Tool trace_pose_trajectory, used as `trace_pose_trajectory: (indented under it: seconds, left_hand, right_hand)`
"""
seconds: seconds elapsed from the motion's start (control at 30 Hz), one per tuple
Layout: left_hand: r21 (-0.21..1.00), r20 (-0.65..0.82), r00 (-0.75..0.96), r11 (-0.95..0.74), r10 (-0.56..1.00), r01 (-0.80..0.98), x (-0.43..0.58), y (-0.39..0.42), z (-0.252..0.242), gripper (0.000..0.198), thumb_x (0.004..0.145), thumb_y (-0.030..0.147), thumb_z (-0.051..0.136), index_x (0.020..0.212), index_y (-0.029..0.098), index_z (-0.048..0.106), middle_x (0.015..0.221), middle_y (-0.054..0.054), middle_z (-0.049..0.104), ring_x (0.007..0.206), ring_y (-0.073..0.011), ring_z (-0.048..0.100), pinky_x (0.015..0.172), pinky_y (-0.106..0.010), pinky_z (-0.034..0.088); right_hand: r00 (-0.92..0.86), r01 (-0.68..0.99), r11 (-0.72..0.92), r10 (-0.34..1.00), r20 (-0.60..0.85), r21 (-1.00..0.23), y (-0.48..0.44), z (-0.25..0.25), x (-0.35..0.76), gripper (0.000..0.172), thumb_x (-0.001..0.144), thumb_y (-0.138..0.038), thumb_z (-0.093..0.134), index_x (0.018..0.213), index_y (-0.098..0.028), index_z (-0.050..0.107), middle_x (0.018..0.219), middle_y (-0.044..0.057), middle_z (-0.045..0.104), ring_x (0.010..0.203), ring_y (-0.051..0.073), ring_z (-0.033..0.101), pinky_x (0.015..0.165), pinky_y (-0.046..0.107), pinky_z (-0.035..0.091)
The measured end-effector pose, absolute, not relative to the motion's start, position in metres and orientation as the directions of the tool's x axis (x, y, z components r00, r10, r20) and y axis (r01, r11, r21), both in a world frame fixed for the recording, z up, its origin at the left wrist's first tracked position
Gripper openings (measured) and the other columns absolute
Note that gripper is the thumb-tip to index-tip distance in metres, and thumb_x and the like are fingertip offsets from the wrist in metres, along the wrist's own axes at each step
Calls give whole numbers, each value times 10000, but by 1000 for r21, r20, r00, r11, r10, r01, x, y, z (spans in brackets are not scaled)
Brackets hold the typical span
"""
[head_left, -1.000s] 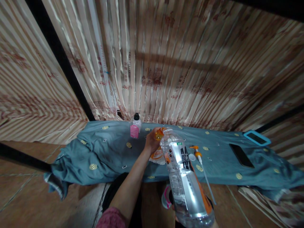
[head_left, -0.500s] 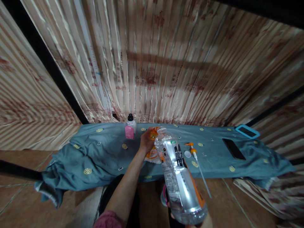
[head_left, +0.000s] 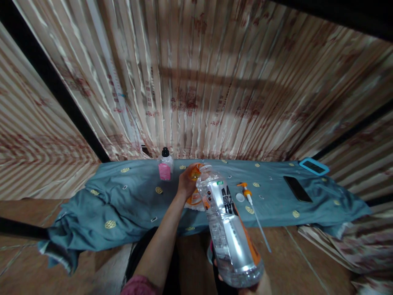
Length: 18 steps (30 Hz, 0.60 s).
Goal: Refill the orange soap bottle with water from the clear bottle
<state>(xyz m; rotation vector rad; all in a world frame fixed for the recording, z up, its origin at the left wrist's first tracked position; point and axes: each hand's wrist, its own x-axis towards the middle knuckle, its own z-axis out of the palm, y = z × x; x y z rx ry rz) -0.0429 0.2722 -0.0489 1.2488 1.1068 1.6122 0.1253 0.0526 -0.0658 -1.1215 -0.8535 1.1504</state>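
Note:
My right hand (head_left: 259, 284) grips a large clear plastic bottle (head_left: 231, 233) with a silver and orange label near its base. The bottle is tilted, its mouth pointing away from me. My left hand (head_left: 187, 182) is wrapped round an orange bottle (head_left: 195, 200), which stands partly hidden behind the clear one. The clear bottle's mouth meets the top of the orange bottle; whether liquid flows between them I cannot tell. To the right lies an orange pump head (head_left: 247, 192) with a long white tube, beside a small white round cap (head_left: 240, 197).
A blue-green patterned cloth (head_left: 138, 209) covers the low bench. On it are a clear bottle with a pink label and black cap (head_left: 166, 166), a dark phone (head_left: 297, 189) and a blue-framed device (head_left: 314, 166). Striped curtains (head_left: 196, 82) hang behind, with dark poles at the sides.
The view has shifted slightly, so everything sits a little further left. Both hands keep their holds on the two bottles, with no clear change between them.

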Motion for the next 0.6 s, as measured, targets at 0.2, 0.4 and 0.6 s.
trace_pose_trajectory:
  seconds: [0.2, 0.4, 0.6]
  left_hand:
    - [955, 289, -181, -297, 940, -19, -44, 272, -48, 353, 612, 252, 749, 948, 162, 686, 927, -70, 740, 857, -214, 694, 847, -379, 561]
    - [957, 283, -174, -289, 943, -11, -44, 272, -48, 358, 620, 296, 766, 946, 169, 687, 911, -60, 739, 842, -205, 693, 824, -357, 563]
    - [959, 280, -187, -282, 942, 19, -43, 272, -48, 340, 627, 317, 767, 926, 176, 691, 880, -48, 744, 825, -200, 692, 803, -330, 559]
  right_hand:
    - [263, -247, 76, 965, 9, -966, 58, -55, 117, 959, 474, -705, 776, 1257, -202, 545, 1128, 142, 713, 952, 341, 707, 794, 424, 583]
    - [328, -223, 103, 944, 25, -969, 59, -50, 111, 906, 466, -699, 779, 1199, -202, 589, 1126, 146, 715, 1019, 356, 685, 807, 424, 580]
    - [329, -202, 87, 944, 16, -976, 57, -67, 119, 858, 475, -716, 759, 1166, -226, 618, 1091, 128, 735, 957, 364, 702, 746, 443, 600]
